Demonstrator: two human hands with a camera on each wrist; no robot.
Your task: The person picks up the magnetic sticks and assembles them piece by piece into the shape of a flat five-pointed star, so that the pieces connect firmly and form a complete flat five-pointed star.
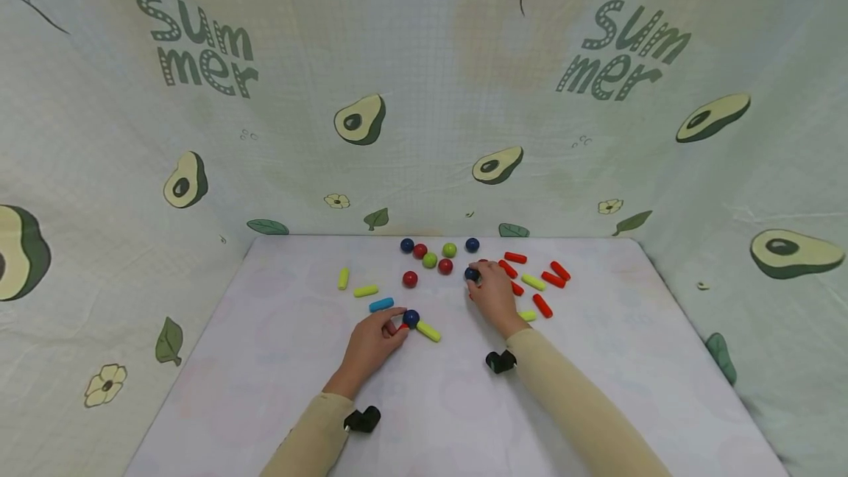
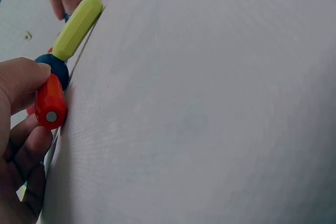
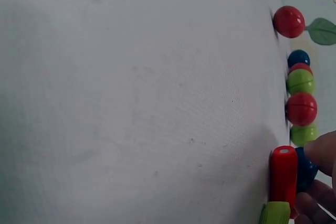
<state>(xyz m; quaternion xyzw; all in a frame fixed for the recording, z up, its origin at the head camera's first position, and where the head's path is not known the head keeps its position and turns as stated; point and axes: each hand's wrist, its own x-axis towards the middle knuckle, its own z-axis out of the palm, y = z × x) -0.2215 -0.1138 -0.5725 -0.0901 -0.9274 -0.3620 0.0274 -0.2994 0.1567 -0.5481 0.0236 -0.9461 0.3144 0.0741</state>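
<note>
1. The left hand (image 1: 376,341) has its grip nearly closed, its thumb and fingers pinching a red, plastic-looking stick (image 2: 51,103) where it meets a dark blue, plastic-looking ball (image 1: 411,319). I think it pinches there to keep the joined pieces steady.
2. The right hand (image 1: 493,291) is at 2 o'clock from that ball. Its grip is bent around a second dark blue ball (image 1: 471,274), maybe because a round thing could roll away. I can't tell if this one touches the desk (image 1: 265,359).
3. Loose red balls (image 1: 445,266) and green balls (image 1: 449,249) lie near 12 o'clock from the joined pieces, and loose red sticks (image 1: 542,305) near 3 o'clock. They seem spread out so each is easy to grab.
4. The joined pieces are near the middle of the desk. A yellow-green, flat-sided stick (image 1: 429,331) pokes out at 4 o'clock from the ball, and the red stick at 8 o'clock. The red end has a small grey dot, perhaps a magnet.
5. A light blue stick (image 1: 380,305) lies at 10 o'clock.
</note>
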